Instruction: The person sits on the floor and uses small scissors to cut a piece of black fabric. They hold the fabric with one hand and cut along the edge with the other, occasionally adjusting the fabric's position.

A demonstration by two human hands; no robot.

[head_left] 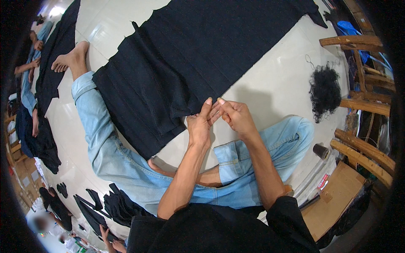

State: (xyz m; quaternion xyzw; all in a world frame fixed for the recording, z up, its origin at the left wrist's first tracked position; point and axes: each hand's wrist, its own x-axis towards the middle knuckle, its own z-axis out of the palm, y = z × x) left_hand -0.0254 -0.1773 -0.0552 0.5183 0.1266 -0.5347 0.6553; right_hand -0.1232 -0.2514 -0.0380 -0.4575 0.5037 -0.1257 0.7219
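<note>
A large piece of black cloth with stitched lines and frayed edges spreads over the pale floor before me. Just off its near right corner, my left hand and my right hand meet with fingertips close together. The left has its thumb raised and its fingers drawn toward the right one. The right pinches thumb against forefinger, other fingers curled in. Whatever lies between the fingertips is too small to make out. A tangled heap of black thread rests on the floor to the right.
My jeans-clad legs frame the cloth. Wooden furniture legs, a small dark cup and a flattened cardboard box stand along the right. More black cloth pieces lie at lower left. Other people sit at the left, one person's hand over dark cloth.
</note>
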